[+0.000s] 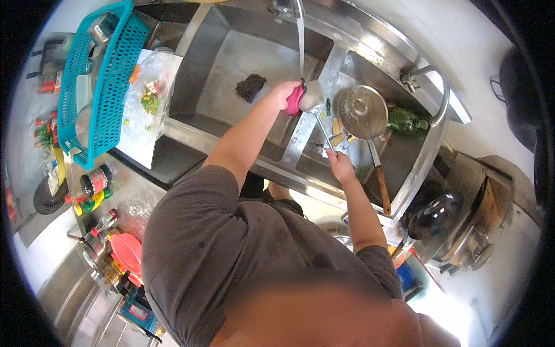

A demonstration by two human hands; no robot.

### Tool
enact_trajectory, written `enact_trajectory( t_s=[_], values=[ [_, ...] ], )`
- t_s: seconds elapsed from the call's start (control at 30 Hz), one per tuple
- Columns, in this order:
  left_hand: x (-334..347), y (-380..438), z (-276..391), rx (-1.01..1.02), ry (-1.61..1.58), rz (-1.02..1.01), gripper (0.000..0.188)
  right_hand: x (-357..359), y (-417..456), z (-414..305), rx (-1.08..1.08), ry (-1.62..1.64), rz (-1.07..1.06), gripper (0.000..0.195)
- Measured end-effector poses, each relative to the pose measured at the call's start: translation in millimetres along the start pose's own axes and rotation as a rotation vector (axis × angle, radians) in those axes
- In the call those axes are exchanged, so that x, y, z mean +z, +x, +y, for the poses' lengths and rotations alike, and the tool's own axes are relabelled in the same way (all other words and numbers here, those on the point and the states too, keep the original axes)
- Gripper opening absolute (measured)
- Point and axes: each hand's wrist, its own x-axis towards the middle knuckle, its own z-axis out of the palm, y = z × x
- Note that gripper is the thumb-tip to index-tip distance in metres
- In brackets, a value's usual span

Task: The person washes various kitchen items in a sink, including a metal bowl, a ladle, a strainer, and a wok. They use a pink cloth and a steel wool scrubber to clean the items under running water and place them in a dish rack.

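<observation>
My left hand (pixel 288 92) grips a pink scrubbing sponge (pixel 295 102) with a dark side, pressed to the rounded bowl of a metal ladle (pixel 312 96). My right hand (pixel 341 165) is shut around the ladle's thin handle, which slants down from the bowl. Both are over the divider between two steel sink basins. From the faucet (pixel 298 9) a stream of water (pixel 301 47) falls just behind the sponge and ladle. In the right basin lies a round metal pan (pixel 362 108) with a wooden handle, next to food scraps (pixel 336 126) and a green bottle (pixel 403 119).
The left basin (pixel 217 82) has a dark drain or scrubber (pixel 250 87) on its floor. A teal plastic basket (pixel 104 82) with dishes stands at left, beside a white board (pixel 143 139) with vegetable scraps under plastic. A second faucet (pixel 438 71) rises at right, near a black wok or lid (pixel 435 217).
</observation>
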Motion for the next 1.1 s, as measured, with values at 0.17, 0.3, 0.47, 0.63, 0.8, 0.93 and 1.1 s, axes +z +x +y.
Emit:
enact_trajectory(
  t_s=[0.17, 0.3, 0.47, 0.63, 0.8, 0.93, 1.1],
  values=[
    [25.7, -44.7, 4.3, 0.101, 0.215, -0.152, 0.023, 15.4, 10.0, 22.5, 0.071, -0.056, -0.028, 0.072],
    [16.8, -26.6, -2.7, 0.082, 0.167, -0.06, 0.023, 1.3, -2.3, -3.5, 0.043, -0.059, -0.019, 0.071],
    [28.0, -16.3, 24.8, 0.077, -0.244, 0.037, 0.028, -14.1, -3.7, -64.8, 0.076, -0.066, -0.015, 0.067],
    [27.9, -17.1, 27.1, 0.172, -0.446, 0.32, 0.018, 3.2, 34.7, -139.1, 0.029, -0.015, -0.068, 0.062],
    [19.7, -32.7, 47.8, 0.314, -0.28, 0.126, 0.016, 13.7, 68.6, -196.7, 0.118, 0.201, -0.29, 0.052],
    [24.1, -77.3, 86.0, 0.288, 0.054, 0.081, 0.025, 17.5, 76.1, -213.3, -0.015, 0.628, -0.232, 0.057],
    [41.1, -96.4, 89.1, 0.362, 0.45, -0.059, 0.028, -3.8, 147.8, -266.0, 0.072, 1.394, -0.221, 0.06]
  ],
)
